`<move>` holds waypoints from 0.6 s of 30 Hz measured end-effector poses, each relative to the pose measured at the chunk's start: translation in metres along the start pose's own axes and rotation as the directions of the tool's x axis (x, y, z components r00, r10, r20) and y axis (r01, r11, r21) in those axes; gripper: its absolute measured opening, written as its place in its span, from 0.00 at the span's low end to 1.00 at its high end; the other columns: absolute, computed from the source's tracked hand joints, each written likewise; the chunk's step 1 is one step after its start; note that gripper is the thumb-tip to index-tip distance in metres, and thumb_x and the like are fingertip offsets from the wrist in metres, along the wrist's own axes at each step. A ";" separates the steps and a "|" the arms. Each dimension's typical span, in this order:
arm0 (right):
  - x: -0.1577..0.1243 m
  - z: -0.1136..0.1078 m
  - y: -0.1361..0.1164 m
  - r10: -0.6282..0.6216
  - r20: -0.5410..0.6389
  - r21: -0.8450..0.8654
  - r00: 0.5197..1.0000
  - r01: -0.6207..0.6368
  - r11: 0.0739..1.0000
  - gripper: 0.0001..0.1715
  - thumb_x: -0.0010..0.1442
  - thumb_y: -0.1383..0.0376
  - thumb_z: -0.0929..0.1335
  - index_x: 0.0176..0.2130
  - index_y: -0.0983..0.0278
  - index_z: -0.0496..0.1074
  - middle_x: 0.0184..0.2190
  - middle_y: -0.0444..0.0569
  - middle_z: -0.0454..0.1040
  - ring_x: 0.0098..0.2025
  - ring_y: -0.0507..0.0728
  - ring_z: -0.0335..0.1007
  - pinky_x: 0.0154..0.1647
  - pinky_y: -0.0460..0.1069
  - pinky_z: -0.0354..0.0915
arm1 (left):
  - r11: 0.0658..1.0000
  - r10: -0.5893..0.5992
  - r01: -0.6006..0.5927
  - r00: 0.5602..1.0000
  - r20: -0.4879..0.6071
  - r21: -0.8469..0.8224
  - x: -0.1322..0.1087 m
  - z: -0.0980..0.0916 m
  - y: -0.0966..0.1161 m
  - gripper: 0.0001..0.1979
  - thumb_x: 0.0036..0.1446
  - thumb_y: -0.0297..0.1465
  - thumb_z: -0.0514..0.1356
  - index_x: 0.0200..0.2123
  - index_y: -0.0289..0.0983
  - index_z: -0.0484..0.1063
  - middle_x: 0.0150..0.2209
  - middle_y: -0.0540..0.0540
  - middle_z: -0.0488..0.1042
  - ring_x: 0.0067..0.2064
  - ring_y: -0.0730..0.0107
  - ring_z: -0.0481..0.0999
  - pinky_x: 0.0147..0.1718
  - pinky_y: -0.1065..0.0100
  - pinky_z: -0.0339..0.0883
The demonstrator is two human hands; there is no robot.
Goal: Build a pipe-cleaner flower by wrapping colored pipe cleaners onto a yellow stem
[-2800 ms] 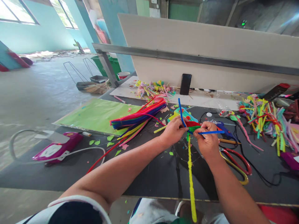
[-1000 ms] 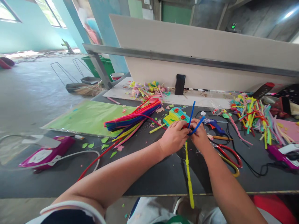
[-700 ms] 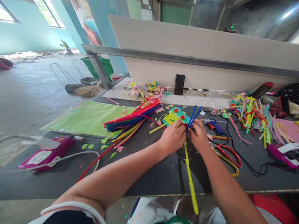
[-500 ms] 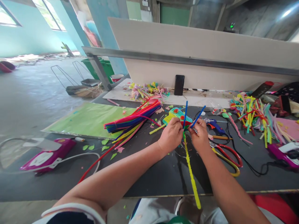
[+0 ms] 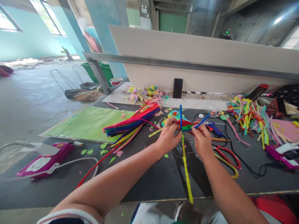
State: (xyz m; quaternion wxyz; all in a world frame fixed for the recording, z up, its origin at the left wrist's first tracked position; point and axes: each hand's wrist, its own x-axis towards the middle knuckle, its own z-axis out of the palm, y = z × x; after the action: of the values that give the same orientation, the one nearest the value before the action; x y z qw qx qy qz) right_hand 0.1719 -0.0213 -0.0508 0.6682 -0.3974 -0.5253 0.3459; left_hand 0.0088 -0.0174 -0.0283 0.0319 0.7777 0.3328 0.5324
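Observation:
Over the black table (image 5: pixel 149 174) both my hands grip a small craft piece (image 5: pixel 186 125) with red and green parts. My left hand (image 5: pixel 166 137) is closed on its left side. My right hand (image 5: pixel 202 138) pinches its right side. A blue pipe cleaner (image 5: pixel 180 116) is wound round the piece, with one end sticking up and the other slanting to the right. A long yellow pipe cleaner stem (image 5: pixel 186 169) hangs down from the piece toward me.
A bundle of coloured pipe cleaners (image 5: pixel 132 123) and a green sheet (image 5: pixel 88 121) lie to the left. Red-handled scissors (image 5: pixel 227 157), a blue glue gun (image 5: pixel 213 127) and cut pieces (image 5: pixel 254 116) lie to the right. A phone (image 5: pixel 177 88) leans on the back board. A pink iron (image 5: pixel 44 161) sits near left.
The blue pipe cleaner's ends, first spread wide, were brought together and crossed at the piece, then spread again. My hands stayed on the piece, and the view shifted a little.

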 end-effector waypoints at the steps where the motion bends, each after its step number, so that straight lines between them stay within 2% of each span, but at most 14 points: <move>1: 0.000 0.001 0.001 0.047 -0.003 0.076 0.999 -0.047 0.996 0.07 0.54 0.60 0.70 0.34 0.60 0.72 0.45 0.47 0.68 0.42 0.57 0.68 0.41 0.53 0.68 | 1.000 -0.029 0.029 1.000 -0.009 0.000 0.000 0.000 -0.001 0.08 0.49 0.20 0.59 0.30 0.37 0.63 0.42 0.43 0.64 0.47 0.64 0.67 0.47 0.61 0.66; 4: -0.001 0.003 0.000 0.129 0.015 0.178 0.992 -0.130 0.976 0.10 0.52 0.60 0.71 0.36 0.60 0.73 0.42 0.46 0.71 0.38 0.55 0.69 0.41 0.53 0.68 | 0.995 -0.101 0.101 0.995 -0.010 -0.012 0.002 0.001 -0.003 0.09 0.46 0.20 0.59 0.28 0.37 0.63 0.42 0.43 0.65 0.45 0.63 0.68 0.45 0.61 0.66; 7: -0.001 0.005 -0.004 0.086 -0.008 0.077 0.996 -0.085 0.993 0.08 0.51 0.61 0.72 0.34 0.61 0.73 0.44 0.47 0.71 0.41 0.56 0.68 0.45 0.53 0.67 | 0.991 -0.131 0.131 0.991 0.017 -0.026 0.002 0.001 -0.007 0.07 0.48 0.22 0.60 0.28 0.37 0.64 0.42 0.43 0.65 0.46 0.63 0.68 0.46 0.61 0.66; 11: -0.001 0.005 -0.012 0.105 -0.024 0.009 0.994 -0.105 0.994 0.10 0.50 0.61 0.72 0.35 0.61 0.73 0.41 0.47 0.72 0.39 0.56 0.69 0.44 0.53 0.67 | 0.991 -0.127 0.127 0.992 0.015 -0.029 0.004 0.001 -0.011 0.07 0.50 0.25 0.62 0.28 0.37 0.65 0.42 0.43 0.66 0.47 0.63 0.68 0.46 0.61 0.66; 15: 0.001 0.005 -0.015 0.190 -0.037 0.059 0.981 -0.187 0.981 0.11 0.49 0.61 0.73 0.33 0.61 0.72 0.35 0.45 0.73 0.35 0.56 0.70 0.44 0.55 0.68 | 0.995 -0.097 0.098 0.995 0.013 -0.030 0.006 -0.001 -0.010 0.07 0.49 0.23 0.61 0.29 0.38 0.66 0.41 0.44 0.67 0.46 0.64 0.68 0.46 0.62 0.66; 18: 0.002 0.005 -0.011 0.223 -0.061 0.122 0.973 -0.215 0.969 0.09 0.47 0.61 0.73 0.30 0.61 0.72 0.35 0.45 0.74 0.35 0.56 0.70 0.43 0.56 0.69 | 0.995 -0.088 0.087 0.996 -0.008 -0.056 0.006 -0.001 -0.008 0.07 0.48 0.23 0.61 0.29 0.38 0.65 0.41 0.44 0.66 0.45 0.65 0.69 0.45 0.62 0.66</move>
State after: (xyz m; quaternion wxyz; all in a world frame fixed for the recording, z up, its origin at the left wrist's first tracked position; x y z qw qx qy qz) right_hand 0.1680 -0.0240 -0.0398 0.6666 -0.4264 -0.4324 0.4323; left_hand 0.0049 -0.0078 -0.0260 0.0752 0.7582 0.3517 0.5438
